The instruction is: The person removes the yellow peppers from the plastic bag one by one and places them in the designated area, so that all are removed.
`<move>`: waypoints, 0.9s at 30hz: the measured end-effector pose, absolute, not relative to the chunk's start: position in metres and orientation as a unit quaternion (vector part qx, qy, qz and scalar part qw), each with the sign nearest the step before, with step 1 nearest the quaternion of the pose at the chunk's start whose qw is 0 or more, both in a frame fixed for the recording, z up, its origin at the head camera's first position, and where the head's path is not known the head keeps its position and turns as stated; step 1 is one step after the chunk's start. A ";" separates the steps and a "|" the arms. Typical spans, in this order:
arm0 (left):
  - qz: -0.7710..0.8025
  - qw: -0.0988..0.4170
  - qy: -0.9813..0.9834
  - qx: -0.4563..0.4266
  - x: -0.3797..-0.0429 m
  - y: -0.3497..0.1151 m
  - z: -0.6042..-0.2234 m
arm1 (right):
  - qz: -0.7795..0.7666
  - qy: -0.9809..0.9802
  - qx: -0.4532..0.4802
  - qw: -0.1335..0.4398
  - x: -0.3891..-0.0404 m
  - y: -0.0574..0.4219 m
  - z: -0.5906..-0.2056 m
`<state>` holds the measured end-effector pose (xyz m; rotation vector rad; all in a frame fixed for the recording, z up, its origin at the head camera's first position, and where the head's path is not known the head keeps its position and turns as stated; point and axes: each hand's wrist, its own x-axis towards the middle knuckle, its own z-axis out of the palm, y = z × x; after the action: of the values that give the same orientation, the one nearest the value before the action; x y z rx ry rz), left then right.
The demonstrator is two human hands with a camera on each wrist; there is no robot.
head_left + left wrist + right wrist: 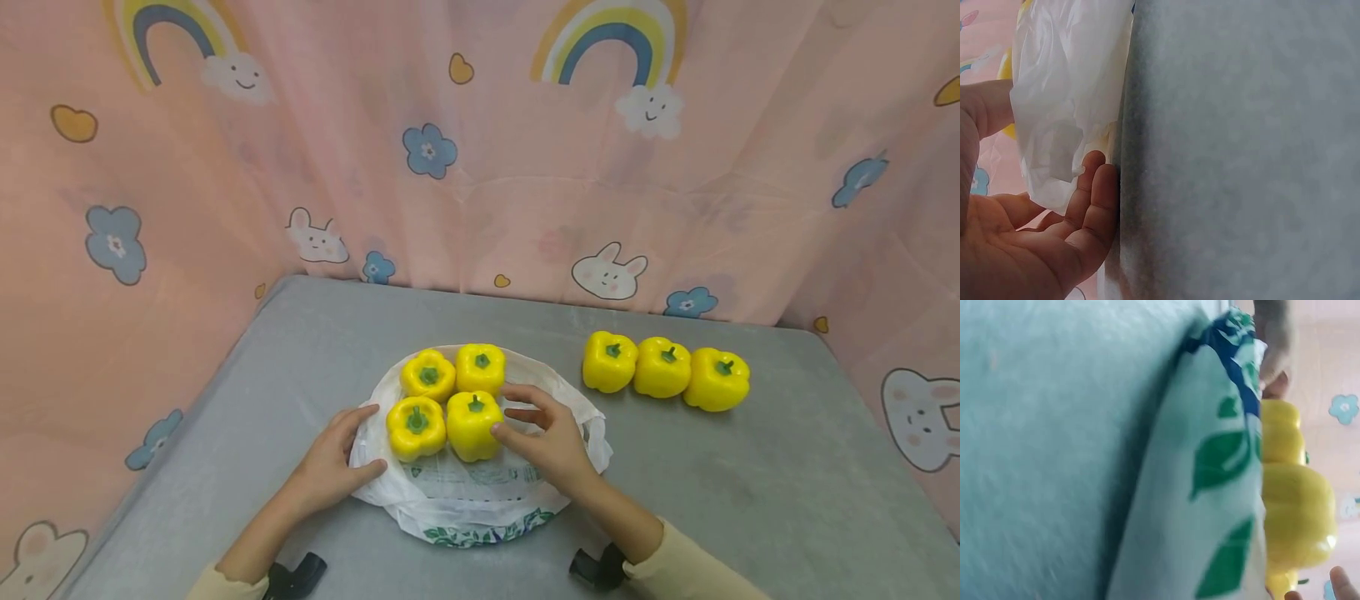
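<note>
A white plastic bag (480,492) with green leaf print is spread on the table, its edges bunched up into a rounded shape. Several yellow bell peppers with green stems sit grouped on it, the nearest right one being a bell pepper (474,433). My left hand (333,458) rests against the bag's left edge, thumb and fingers spread; the left wrist view shows its fingers beside the bag's white side (1072,94). My right hand (551,437) is over the bag's right side, thumb tip right at that nearest right pepper, fingers apart. In the right wrist view only fingertips (1342,584) show.
Three more yellow bell peppers (662,368) stand in a row on the grey table (750,492), right of the bag. A pink printed curtain (510,192) hangs behind the table and along both sides. Black wrist mounts (600,568) sit under both forearms.
</note>
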<state>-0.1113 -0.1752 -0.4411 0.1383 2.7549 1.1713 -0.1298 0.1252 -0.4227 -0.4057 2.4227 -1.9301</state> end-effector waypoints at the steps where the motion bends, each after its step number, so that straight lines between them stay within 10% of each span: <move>1: 0.391 0.073 0.916 0.046 -0.111 -0.175 -0.441 | -0.619 0.775 -0.127 0.010 -0.130 0.124 -0.424; 27: 0.386 0.074 0.918 0.044 -0.112 -0.175 -0.441 | -0.599 0.798 -0.059 0.029 -0.127 0.103 -0.433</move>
<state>-0.1117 -0.1746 -0.4410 0.1335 2.7571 1.1585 -0.1275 0.1030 -0.4334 -0.1805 2.4623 -1.8484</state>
